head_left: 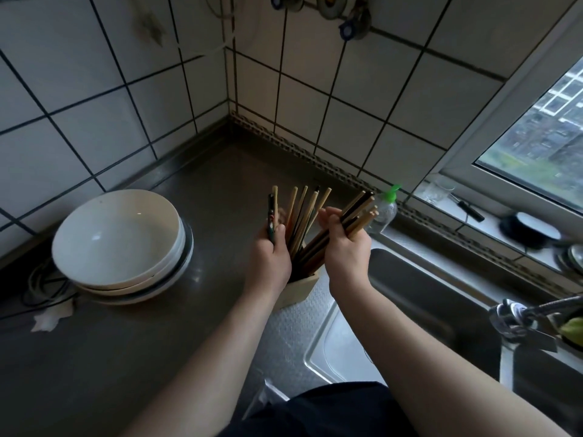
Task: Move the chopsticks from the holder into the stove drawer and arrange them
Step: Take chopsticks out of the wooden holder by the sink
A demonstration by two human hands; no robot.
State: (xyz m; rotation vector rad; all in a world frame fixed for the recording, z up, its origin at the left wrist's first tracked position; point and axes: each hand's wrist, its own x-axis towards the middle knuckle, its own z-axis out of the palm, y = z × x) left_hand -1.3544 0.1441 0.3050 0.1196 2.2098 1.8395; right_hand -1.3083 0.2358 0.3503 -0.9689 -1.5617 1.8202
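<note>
A pale wooden holder stands on the steel counter beside the sink, with several chopsticks of light wood and dark colour fanning out of its top. My left hand is closed around a few dark chopsticks at the left of the fan. My right hand grips a bundle of dark and light chopsticks that tilts to the right, their lower ends still inside the holder. The stove drawer is not in view.
Stacked white bowls sit on the counter to the left. A clear bottle with a green cap stands just behind my right hand. The sink and its tap lie to the right, below a window sill.
</note>
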